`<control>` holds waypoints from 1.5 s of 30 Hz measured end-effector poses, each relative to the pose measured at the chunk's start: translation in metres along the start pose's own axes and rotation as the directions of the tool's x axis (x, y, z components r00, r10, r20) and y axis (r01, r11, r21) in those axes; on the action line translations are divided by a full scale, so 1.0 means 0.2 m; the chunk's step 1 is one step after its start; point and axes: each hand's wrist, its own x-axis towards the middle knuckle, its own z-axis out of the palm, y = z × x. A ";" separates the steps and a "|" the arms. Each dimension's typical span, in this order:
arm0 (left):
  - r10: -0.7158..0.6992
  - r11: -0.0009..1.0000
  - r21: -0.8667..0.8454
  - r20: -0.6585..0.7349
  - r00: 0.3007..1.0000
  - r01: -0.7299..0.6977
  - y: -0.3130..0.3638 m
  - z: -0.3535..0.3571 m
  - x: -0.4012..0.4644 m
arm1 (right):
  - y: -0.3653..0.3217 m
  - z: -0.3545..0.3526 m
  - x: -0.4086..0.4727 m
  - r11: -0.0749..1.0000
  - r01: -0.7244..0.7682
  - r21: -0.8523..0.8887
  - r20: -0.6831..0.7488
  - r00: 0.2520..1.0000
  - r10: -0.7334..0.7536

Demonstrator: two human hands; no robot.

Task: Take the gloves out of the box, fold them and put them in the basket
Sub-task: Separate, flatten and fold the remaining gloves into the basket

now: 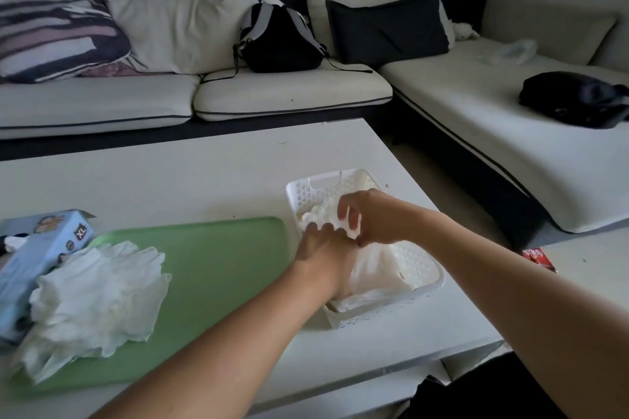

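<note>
Pressing gloves (371, 269) into the basket (429, 286), left hand (326, 248) flat, right hand (367, 218) pinching, white table (170, 180).

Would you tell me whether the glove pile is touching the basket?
Apart: the head view shows the glove pile and basket separated by bare green mat.

Corner sofa (292, 95), pale seat cushions with dark piping, runs along the far side of the white table (190, 173) and turns down the right. Black backpack (280, 36) with grey straps stands upright against the backrest, between a cream cushion (183, 32) and a dark cushion (386, 27). Striped pillow (51, 10) at far left. Black bag (575, 99) lies on the right section. Green mat (221, 275) flat on the table. Small red packet (539, 258) at the right (label unreadable).
</note>
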 end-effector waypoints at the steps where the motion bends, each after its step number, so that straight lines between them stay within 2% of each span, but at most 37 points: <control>1: -0.042 0.997 0.057 0.005 0.999 0.042 -0.01 0.02 0.02 | -0.01 0.02 -0.02 0.999 0.001 -0.043 0.081 0.997 0.002; 3: -0.145 0.986 0.084 -0.005 0.989 0.145 -0.04 0.05 0.06 | -0.03 0.07 -0.05 0.993 -0.013 -0.114 0.261 0.964 0.042; 4: -0.172 0.983 0.061 -0.026 0.985 0.174 -0.05 0.06 0.08 | -0.04 0.10 -0.06 0.990 -0.007 -0.141 0.305 0.951 0.050; 6: -0.196 0.981 -0.007 -0.018 0.980 0.196 -0.08 0.06 0.12 | -0.03 0.14 -0.07 0.987 0.001 -0.159 0.308 0.950 0.049; 9: -0.154 0.955 -0.229 0.157 0.976 0.187 -0.13 0.03 0.13 | -0.02 0.17 -0.09 0.984 -0.025 -0.175 0.281 0.957 0.075; 16: -0.114 0.930 -0.328 0.178 0.977 0.168 -0.29 -0.01 0.16 | -0.01 0.19 -0.08 0.987 -0.005 -0.162 0.292 0.955 0.053; 19: -0.090 0.911 -0.395 0.095 0.991 0.120 -0.32 -0.01 0.11 | -0.03 0.17 -0.06 0.976 -0.005 -0.217 0.326 0.942 0.077; 21: -0.082 0.886 -0.461 -0.056 0.995 0.047 -0.39 -0.01 0.03 | -0.07 0.10 -0.06 0.978 -0.022 -0.205 0.328 0.940 0.090; 22: -0.078 0.880 -0.475 -0.147 0.986 -0.001 -0.44 0.00 -0.02 | -0.09 0.04 -0.07 0.981 -0.031 -0.191 0.286 0.954 0.086; 24: -0.089 0.873 -0.482 -0.293 0.952 -0.067 -0.59 0.04 -0.17 | -0.17 -0.06 -0.08 0.985 0.003 -0.174 0.067 0.998 0.008; 26: -0.145 0.850 -0.523 -0.331 0.932 -0.053 -0.76 0.11 -0.35 | -0.31 -0.11 -0.06 0.992 0.105 -0.072 -0.188 0.975 -0.117; 27: -0.184 0.839 -0.543 -0.321 0.929 -0.022 -0.83 0.15 -0.44 | -0.40 -0.11 -0.05 0.985 0.174 -0.001 -0.263 0.950 -0.168; 28: -0.240 0.830 -0.556 -0.293 0.925 0.039 -0.93 0.20 -0.56 | -0.54 -0.07 -0.02 0.966 0.254 0.050 -0.279 0.932 -0.231; 31: -0.398 0.792 -0.565 -0.187 0.898 0.233 -1.16 0.31 -0.80 | -0.86 0.11 0.05 0.927 0.353 0.126 -0.162 0.929 -0.332; 34: -0.515 0.700 -0.598 -0.042 0.856 0.391 -1.32 0.39 -0.98 | -1.12 0.33 0.11 0.908 0.395 0.143 -0.072 0.919 -0.388; 37: -0.518 0.668 -0.599 0.051 0.854 0.441 -1.39 0.45 -1.08 | -1.29 0.50 0.17 0.914 0.370 0.166 -0.088 0.929 -0.360; 41: -0.479 0.675 -0.567 0.150 0.865 0.472 -1.46 0.55 -1.14 | -1.43 0.63 0.29 0.908 0.380 0.179 -0.210 0.916 -0.342; 45: -0.400 0.692 -0.585 0.177 0.899 0.423 -1.49 0.63 -1.15 | -1.50 0.71 0.43 0.907 0.406 0.117 -0.160 0.909 -0.386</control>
